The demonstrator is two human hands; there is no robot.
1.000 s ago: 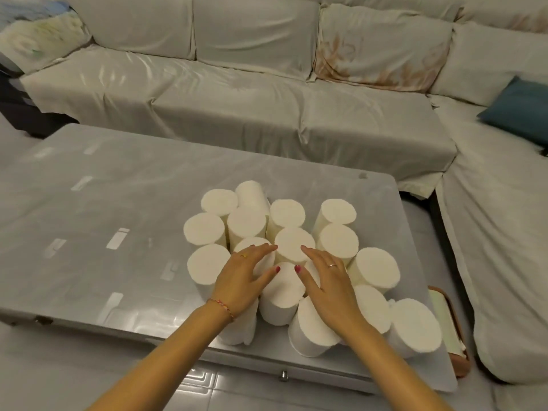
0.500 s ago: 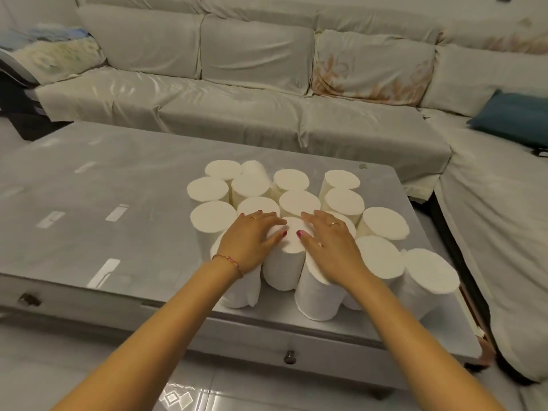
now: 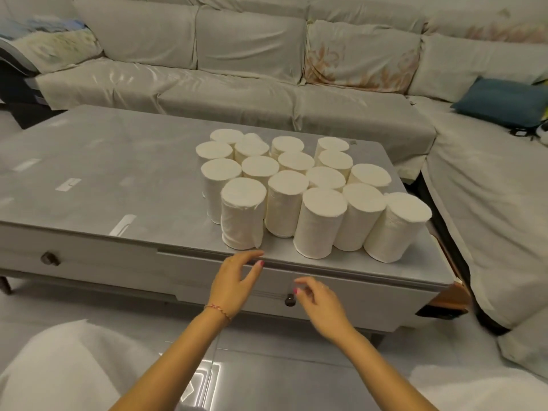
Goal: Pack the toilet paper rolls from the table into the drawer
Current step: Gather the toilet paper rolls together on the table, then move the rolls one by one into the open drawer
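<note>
Fingertips point(image 3: 297, 285) of the right hand point(image 3: 321, 307) curl loosely toward the thumb, nothing pinched between them, just beside the dark knob point(image 3: 289, 300) on the drawer point(image 3: 341, 295) front; they look poised to take hold of it, since the drawer is shut and must open before anything goes in. To the left, the left hand point(image 3: 234, 284) is spread and empty, its fingers near the table point(image 3: 118, 173) edge above the drawer, perhaps to steady the table during the pull. Beyond both hands, the toilet paper rolls point(image 3: 287, 188) stand upright in a tight cluster on the right part of the tabletop, close to the near edge, none packed yet. A sofa point(image 3: 237, 69) runs along the far side.
</note>
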